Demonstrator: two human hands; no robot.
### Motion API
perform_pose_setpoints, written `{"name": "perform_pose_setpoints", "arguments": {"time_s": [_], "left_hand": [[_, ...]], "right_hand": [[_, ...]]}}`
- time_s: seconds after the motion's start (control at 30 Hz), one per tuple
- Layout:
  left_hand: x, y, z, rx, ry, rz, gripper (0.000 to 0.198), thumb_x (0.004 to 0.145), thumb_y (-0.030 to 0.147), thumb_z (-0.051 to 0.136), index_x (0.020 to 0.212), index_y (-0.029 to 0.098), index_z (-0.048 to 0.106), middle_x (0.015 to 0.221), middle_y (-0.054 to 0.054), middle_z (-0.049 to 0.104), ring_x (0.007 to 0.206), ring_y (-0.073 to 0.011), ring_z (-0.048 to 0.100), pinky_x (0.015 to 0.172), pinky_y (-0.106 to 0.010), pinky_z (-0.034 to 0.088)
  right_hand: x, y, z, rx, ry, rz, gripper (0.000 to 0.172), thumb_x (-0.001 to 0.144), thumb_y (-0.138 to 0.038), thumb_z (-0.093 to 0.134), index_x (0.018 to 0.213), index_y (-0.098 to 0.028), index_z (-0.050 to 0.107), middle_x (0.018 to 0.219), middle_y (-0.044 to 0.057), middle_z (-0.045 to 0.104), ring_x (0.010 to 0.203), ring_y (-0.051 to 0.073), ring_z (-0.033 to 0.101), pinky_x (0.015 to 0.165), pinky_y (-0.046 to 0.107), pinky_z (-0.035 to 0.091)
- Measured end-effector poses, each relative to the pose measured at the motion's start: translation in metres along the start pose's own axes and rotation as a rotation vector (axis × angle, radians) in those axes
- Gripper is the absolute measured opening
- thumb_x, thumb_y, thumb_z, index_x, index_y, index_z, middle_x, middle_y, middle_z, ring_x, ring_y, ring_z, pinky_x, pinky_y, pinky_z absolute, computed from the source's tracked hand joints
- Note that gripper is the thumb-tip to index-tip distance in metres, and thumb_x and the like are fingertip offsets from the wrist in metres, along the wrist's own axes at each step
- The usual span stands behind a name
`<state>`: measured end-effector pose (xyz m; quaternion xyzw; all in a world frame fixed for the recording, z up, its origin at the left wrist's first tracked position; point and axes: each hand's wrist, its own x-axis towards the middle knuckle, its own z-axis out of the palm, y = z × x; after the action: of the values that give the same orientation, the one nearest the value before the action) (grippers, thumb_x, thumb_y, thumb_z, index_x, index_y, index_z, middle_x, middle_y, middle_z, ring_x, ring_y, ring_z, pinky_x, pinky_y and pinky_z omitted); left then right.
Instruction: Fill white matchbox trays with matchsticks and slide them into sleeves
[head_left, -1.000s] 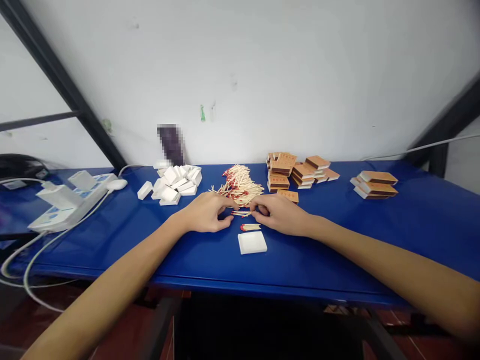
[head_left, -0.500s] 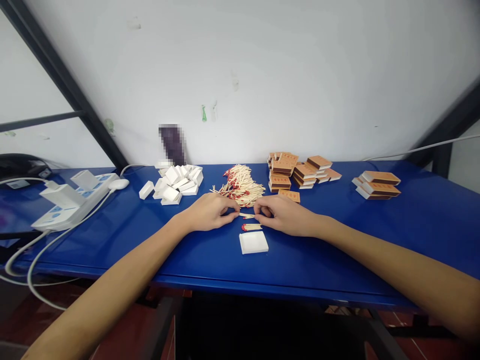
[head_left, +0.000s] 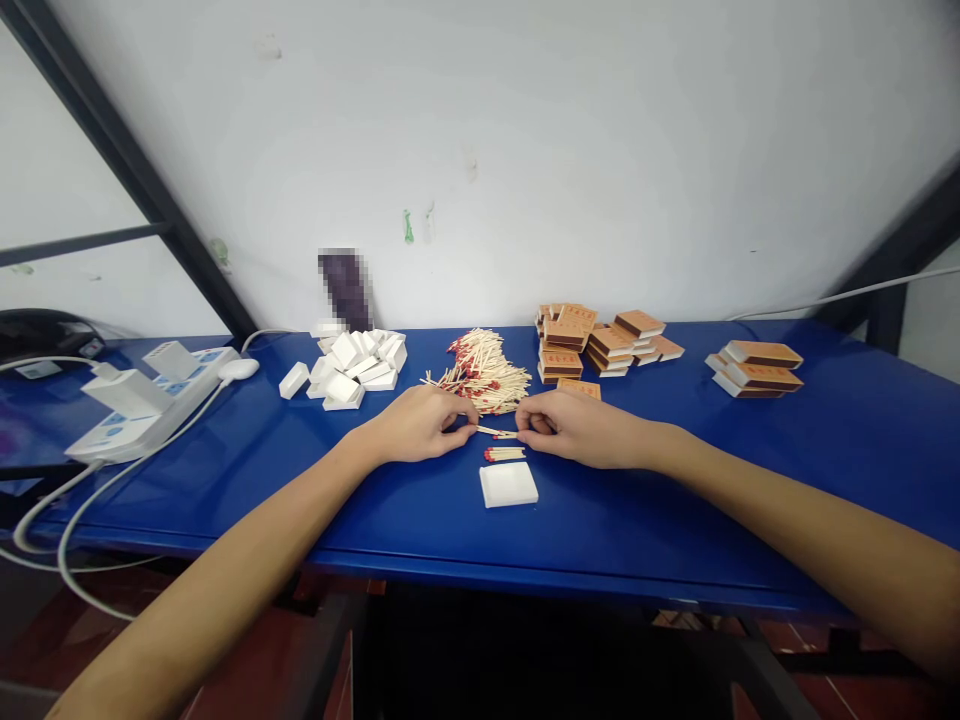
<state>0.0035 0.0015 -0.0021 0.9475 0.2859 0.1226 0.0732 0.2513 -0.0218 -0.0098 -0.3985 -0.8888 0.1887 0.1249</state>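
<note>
Between my two hands lie a few matches point(head_left: 496, 432), held just above or on the blue table. My left hand point(head_left: 429, 424) pinches the left end of a match between thumb and fingertips. From the right, my right hand point(head_left: 566, 428) closes thumb and fingers on the other end of the matches. Just below them rests a small row of matches point(head_left: 505, 454) with red heads to the left. Nearer the table's front sits a white matchbox tray point(head_left: 509, 484). Behind my hands spreads a big loose heap of matches point(head_left: 487, 370).
White matchbox trays point(head_left: 356, 365) are piled at the left. Orange matchbox sleeves point(head_left: 566, 335) are stacked right of the heap, and several more sleeves point(head_left: 761, 368) lie farther right. A power strip point(head_left: 150, 405) with white cables stands at the far left of the blue table point(head_left: 675, 540).
My right hand has shifted slightly to the right, so a little more of the matches shows between my fingers. My left hand stays almost in place.
</note>
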Motion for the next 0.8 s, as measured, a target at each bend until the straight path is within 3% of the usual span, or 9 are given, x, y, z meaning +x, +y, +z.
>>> {"name": "perform_pose_setpoints", "arguments": {"time_s": [0.23, 0.5, 0.8], "left_hand": [[-0.001, -0.001, 0.000, 0.023, 0.011, -0.031, 0.013, 0.082, 0.021, 0.056, 0.084, 0.017, 0.069, 0.054, 0.005, 0.052, 0.049, -0.0091, 0.044, 0.057, -0.022, 0.033], [0.001, 0.001, 0.002, 0.044, 0.029, -0.041, 0.017, 0.086, 0.025, 0.054, 0.087, 0.017, 0.069, 0.058, 0.003, 0.055, 0.052, -0.0099, 0.047, 0.057, -0.023, 0.032], [0.002, 0.002, 0.004, 0.026, 0.008, -0.028, 0.020, 0.092, 0.030, 0.054, 0.093, 0.018, 0.071, 0.062, 0.002, 0.060, 0.055, -0.0104, 0.053, 0.059, -0.022, 0.034]], "right_hand": [[-0.007, 0.002, -0.009, 0.028, -0.084, 0.045, 0.015, 0.086, -0.029, 0.057, 0.074, -0.019, 0.057, 0.062, -0.003, 0.054, 0.054, 0.010, 0.043, 0.053, 0.024, 0.029], [-0.001, -0.001, 0.003, 0.107, 0.019, 0.008, 0.019, 0.088, -0.032, 0.055, 0.078, -0.018, 0.064, 0.059, -0.003, 0.051, 0.053, 0.011, 0.043, 0.056, 0.025, 0.030], [0.001, 0.002, 0.009, 0.211, 0.033, -0.004, 0.020, 0.089, -0.032, 0.055, 0.081, -0.017, 0.066, 0.062, -0.003, 0.052, 0.056, 0.011, 0.043, 0.056, 0.024, 0.030]]}}
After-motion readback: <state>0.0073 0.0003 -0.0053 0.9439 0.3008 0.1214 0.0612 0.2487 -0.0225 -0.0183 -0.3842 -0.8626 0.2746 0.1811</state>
